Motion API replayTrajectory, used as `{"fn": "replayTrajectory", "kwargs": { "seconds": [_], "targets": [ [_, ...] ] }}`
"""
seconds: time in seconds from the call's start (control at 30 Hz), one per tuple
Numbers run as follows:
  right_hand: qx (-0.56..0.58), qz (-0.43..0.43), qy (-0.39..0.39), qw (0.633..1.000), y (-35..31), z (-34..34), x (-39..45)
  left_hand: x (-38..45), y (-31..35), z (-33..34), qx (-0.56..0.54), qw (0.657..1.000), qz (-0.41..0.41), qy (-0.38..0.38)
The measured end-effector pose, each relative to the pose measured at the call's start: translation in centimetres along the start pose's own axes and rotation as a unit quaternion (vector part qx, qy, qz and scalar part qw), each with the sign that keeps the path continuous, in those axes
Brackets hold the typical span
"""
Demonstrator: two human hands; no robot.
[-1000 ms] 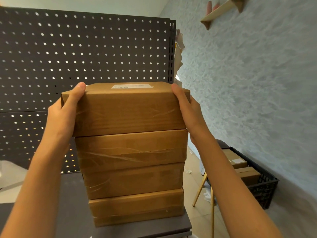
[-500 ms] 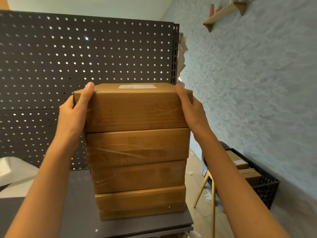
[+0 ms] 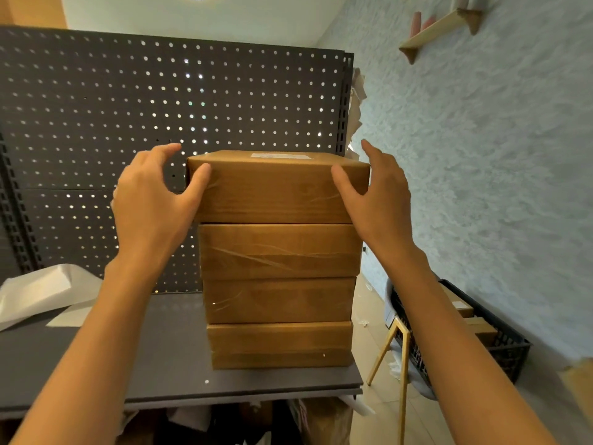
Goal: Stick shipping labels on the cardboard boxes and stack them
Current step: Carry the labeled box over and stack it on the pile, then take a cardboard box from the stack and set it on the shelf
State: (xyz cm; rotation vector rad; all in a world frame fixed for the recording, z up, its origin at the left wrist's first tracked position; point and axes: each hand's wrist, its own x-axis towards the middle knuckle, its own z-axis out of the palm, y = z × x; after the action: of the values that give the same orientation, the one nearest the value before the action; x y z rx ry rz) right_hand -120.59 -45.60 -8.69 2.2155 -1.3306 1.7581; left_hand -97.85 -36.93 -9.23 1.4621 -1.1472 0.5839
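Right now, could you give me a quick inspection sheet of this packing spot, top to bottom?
Surface: dark grey table, stack near its right edge.
Job's things: four cardboard boxes stacked; top box carries a white shipping label.
Clutter: white paper sheets at left.
Grips: left hand and right hand open, either side of the top box; contact unclear.
Cables: nothing seen.
Surroundings: pegboard behind, wooden wall shelf, black crate holding more boxes on the floor.

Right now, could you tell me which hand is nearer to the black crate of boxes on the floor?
The right hand. It is at the right end of the top box, on the side of the black crate, which lies lower right. The left hand is at the box's far end.
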Motion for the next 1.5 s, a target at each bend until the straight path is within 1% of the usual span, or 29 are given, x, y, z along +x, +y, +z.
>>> {"fn": "replayTrajectory", "kwargs": {
  "seconds": [0.13, 0.2, 0.27, 0.53, 0.83, 1.03, 1.17, 1.37, 1.5],
  "targets": [
    [-0.111, -0.081, 0.02, 0.99, -0.9, -0.4, -2.8, -2.4, 0.1, -1.5, 0.114, 0.989, 0.092, 0.021],
    [-0.135, -0.118, 0.031, 0.983, -1.1, -0.4, -4.6, -3.9, -0.4, -2.2, 0.156, 0.98, 0.123, 0.012],
    [-0.156, -0.131, 0.024, 0.979, -1.2, -0.5, -6.5, -5.3, -0.9, -3.1, 0.19, 0.971, 0.143, -0.003],
    [-0.169, -0.142, -0.055, 0.974, -2.7, 0.4, -13.4, -10.9, -3.7, -8.0, 0.258, 0.953, 0.14, -0.07],
    [-0.159, -0.205, -0.102, 0.96, -9.2, 4.2, -18.5, -13.2, -8.7, -15.7, 0.299, 0.945, 0.112, -0.069],
    [-0.134, -0.253, -0.098, 0.953, -17.0, 10.2, -21.4, -13.1, -15.5, -22.4, 0.336, 0.936, 0.08, -0.062],
    [-0.094, -0.277, -0.113, 0.949, -24.5, 15.8, -23.7, -12.3, -21.7, -28.7, 0.373, 0.924, 0.062, -0.059],
    [-0.022, -0.317, -0.128, 0.94, -36.8, 24.4, -27.9, -10.9, -31.1, -39.4, 0.443, 0.895, 0.034, -0.046],
    [0.008, -0.334, -0.141, 0.932, -43.4, 28.9, -30.5, -10.3, -36.2, -44.9, 0.477, 0.878, 0.016, -0.041]
  ]
}}
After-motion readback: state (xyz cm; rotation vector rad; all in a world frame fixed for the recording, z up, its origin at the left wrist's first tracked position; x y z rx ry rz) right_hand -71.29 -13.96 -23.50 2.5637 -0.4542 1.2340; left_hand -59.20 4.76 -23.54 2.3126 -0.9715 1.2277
